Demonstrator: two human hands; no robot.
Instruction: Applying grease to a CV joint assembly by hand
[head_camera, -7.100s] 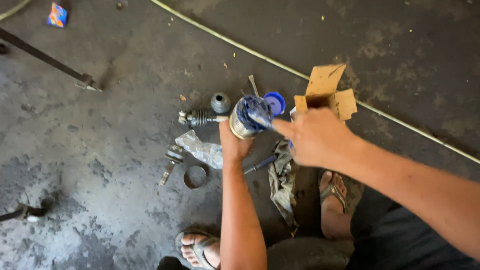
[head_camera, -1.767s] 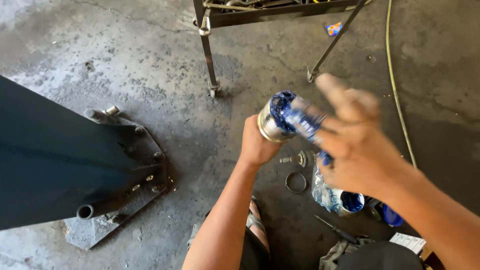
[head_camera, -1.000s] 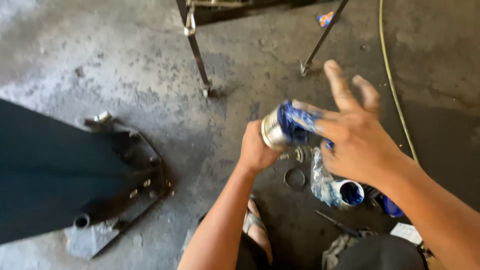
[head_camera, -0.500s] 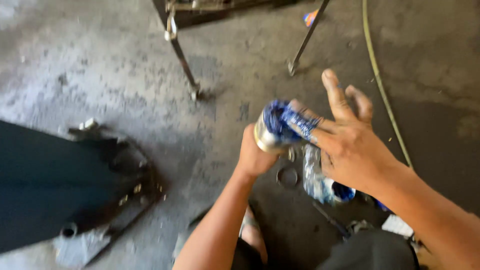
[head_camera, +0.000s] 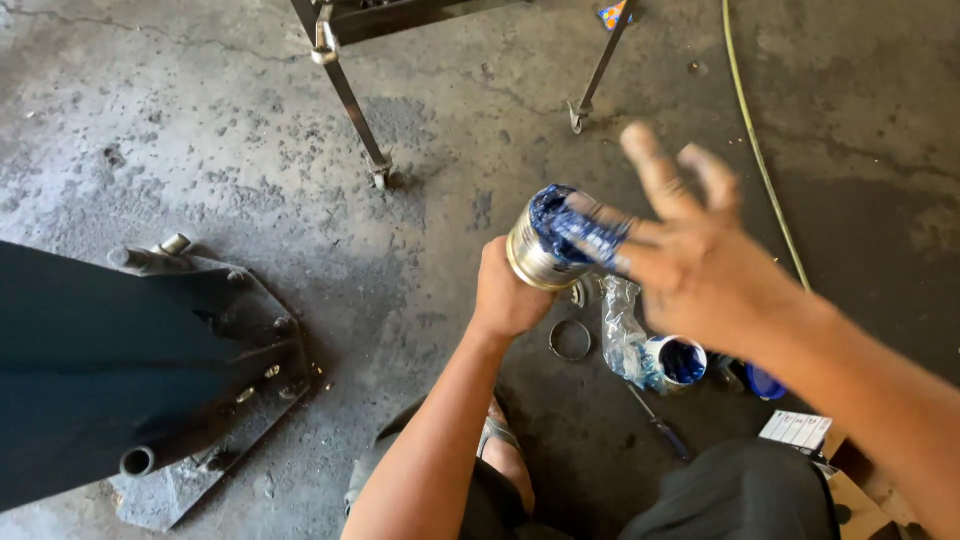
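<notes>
Above a stained concrete floor (head_camera: 200, 120), seen from the head camera, the left hand (head_camera: 510, 295) grips a round metal cup-shaped joint housing (head_camera: 545, 250) from below and behind, its fingers wrapped snugly about the shiny wall so that the open mouth tilts up and to the right. Thick blue grease (head_camera: 560, 215) fills that mouth. The right hand (head_camera: 700, 265) comes in from the right with its fingers spread: two grease-coated fingers (head_camera: 595, 225) press into the blue mass, while the other two stand raised and apart, touching nothing. Nothing is clasped in this hand.

Below the housing, on the floor, lie a metal ring (head_camera: 570, 340), a crumpled clear plastic bag (head_camera: 625, 330) smeared with blue, and just beside it an open tub of blue grease (head_camera: 678, 360). A blue lid (head_camera: 765, 383) sits near the tub, partly hidden by the right forearm. A dark slender tool (head_camera: 660, 425) lies beneath them. To the left rests a dark steel base plate with bolts (head_camera: 215, 370). Legs of a metal stand (head_camera: 350, 100) rise at the top, and a yellow-green hose (head_camera: 755, 140) runs along the right side.
</notes>
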